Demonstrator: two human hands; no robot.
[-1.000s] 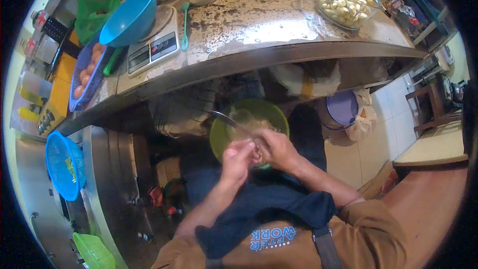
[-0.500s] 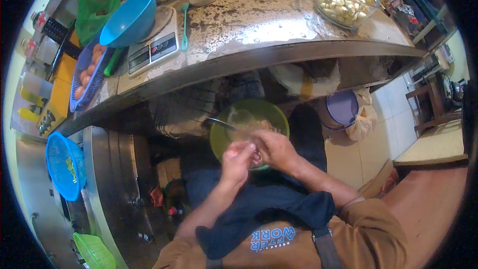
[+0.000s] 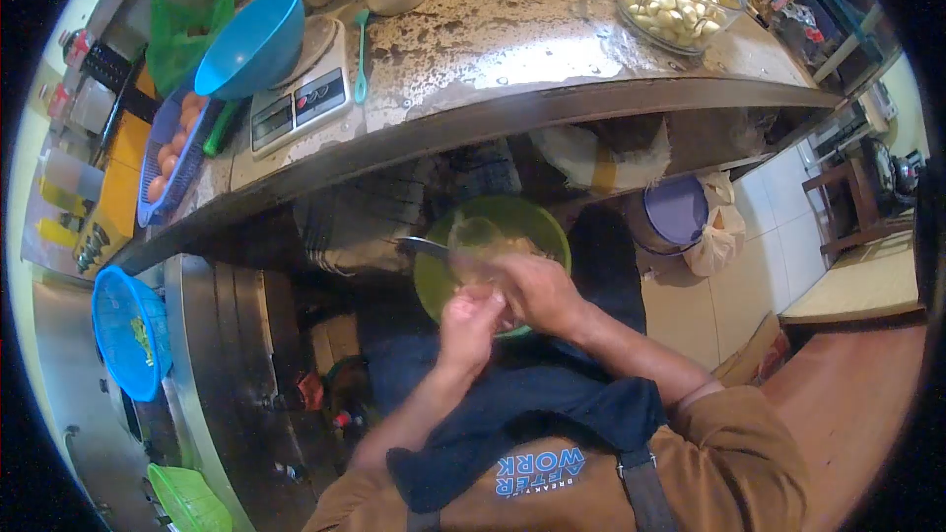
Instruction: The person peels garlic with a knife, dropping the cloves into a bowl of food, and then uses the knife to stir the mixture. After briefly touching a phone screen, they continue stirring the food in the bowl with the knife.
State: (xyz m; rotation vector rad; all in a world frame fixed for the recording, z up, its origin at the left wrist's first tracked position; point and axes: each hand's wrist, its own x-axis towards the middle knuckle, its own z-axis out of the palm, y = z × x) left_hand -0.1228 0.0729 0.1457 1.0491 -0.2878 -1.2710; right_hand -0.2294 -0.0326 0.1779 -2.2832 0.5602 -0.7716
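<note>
My right hand [image 3: 540, 294] is closed round a knife [image 3: 424, 245], its blade sticking out to the left. Right beside it, my left hand [image 3: 469, 327] has its fingers pinched together; whatever they hold is hidden. Both hands are over a green bowl [image 3: 429, 286] at my lap. Inside that bowl I see a clear round container [image 3: 476, 231] and some pale pieces [image 3: 522, 246], partly covered by my right hand. Up on the counter, a glass bowl [image 3: 690, 37] contains many peeled garlic cloves [image 3: 675, 12].
On the counter [image 3: 493, 20] are a kitchen scale [image 3: 301, 113], a blue bowl [image 3: 251, 44], a turquoise spoon [image 3: 362, 59] and a purple basket of eggs [image 3: 172, 158]. A blue basket [image 3: 128, 330] is at the left. A purple bucket [image 3: 675, 212] stands on the floor.
The knife blade has shifted slightly left and tilted a little. My right hand has moved a bit left, while my left hand stays nearly in place.
</note>
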